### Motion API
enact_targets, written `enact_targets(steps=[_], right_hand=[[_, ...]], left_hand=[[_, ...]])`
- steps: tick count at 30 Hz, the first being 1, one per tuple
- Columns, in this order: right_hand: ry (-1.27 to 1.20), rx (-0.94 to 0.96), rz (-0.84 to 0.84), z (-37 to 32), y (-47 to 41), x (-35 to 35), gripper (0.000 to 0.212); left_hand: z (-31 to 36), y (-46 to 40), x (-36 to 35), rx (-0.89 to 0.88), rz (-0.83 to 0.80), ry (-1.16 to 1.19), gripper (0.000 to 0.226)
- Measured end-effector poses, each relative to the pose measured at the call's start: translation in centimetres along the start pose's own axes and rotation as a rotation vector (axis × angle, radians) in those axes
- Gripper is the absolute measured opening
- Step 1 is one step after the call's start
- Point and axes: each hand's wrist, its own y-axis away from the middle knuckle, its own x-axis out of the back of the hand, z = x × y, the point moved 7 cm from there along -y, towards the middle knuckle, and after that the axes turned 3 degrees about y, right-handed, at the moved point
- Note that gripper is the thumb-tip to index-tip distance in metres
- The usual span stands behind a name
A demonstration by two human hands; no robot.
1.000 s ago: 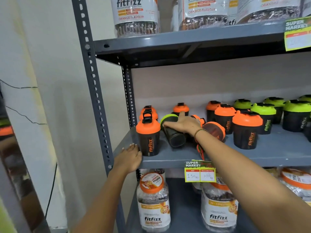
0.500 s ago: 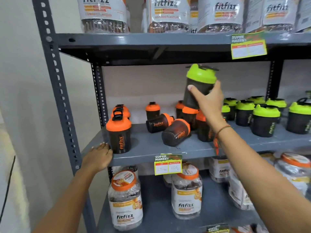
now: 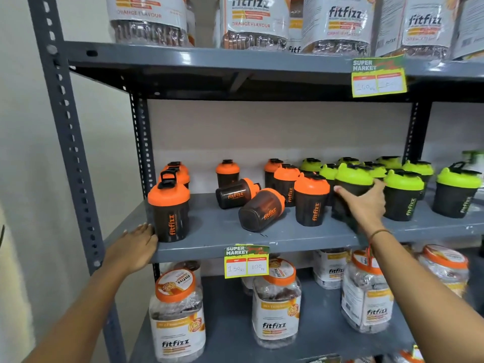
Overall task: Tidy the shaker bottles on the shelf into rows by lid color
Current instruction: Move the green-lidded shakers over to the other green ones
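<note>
On the grey middle shelf (image 3: 222,239) stand dark shaker bottles. My right hand (image 3: 366,205) grips a green-lidded shaker (image 3: 353,176), upright at the left edge of the green-lidded group (image 3: 408,179). Orange-lidded shakers fill the left and middle: one upright at the front left (image 3: 169,205), two lying on their sides (image 3: 262,209) (image 3: 235,192), others upright next to the held bottle (image 3: 311,200). My left hand (image 3: 136,247) rests flat, fingers apart, on the shelf's front left corner beside the front-left orange shaker.
Large clear fitfizz jars (image 3: 277,305) with orange lids fill the shelf below, and more jars (image 3: 251,22) stand above. Yellow price tags (image 3: 246,262) hang from the shelf edges. A perforated grey upright (image 3: 70,153) rises at the left.
My right hand has brought the green-lidded shaker down from mid-air and to the right, setting it among the green-lidded bottles. My left hand stays on the shelf corner.
</note>
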Motion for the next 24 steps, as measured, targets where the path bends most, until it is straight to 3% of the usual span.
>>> enact_targets(steps=[11, 14, 19, 21, 24], right_hand=[[0.032, 0.069, -0.005, 2.2, 0.3, -1.3, 0.104], [-0.067, 0.096, 0.063, 1.1, 1.4, -0.2, 0.103], [-0.387, 0.260, 0.341, -6.4, 4.1, 3.2, 0.069], [-0.385, 0.405, 0.329, -11.5, 5.3, 2.8, 0.056], [-0.299, 0.704, 0.167, -19.0, 7.5, -0.5, 0.037]], left_hand=[[0.2, 0.3, 0.3, -0.003, 0.015, -0.010, 0.051], [0.4, 0.5, 0.5, 0.001, 0.007, -0.015, 0.052], [0.6, 0.7, 0.7, 0.008, 0.009, -0.018, 0.052], [0.6, 0.8, 0.9, 0.008, 0.019, -0.017, 0.052], [0.8, 1.0, 0.9, 0.009, 0.028, -0.004, 0.053]])
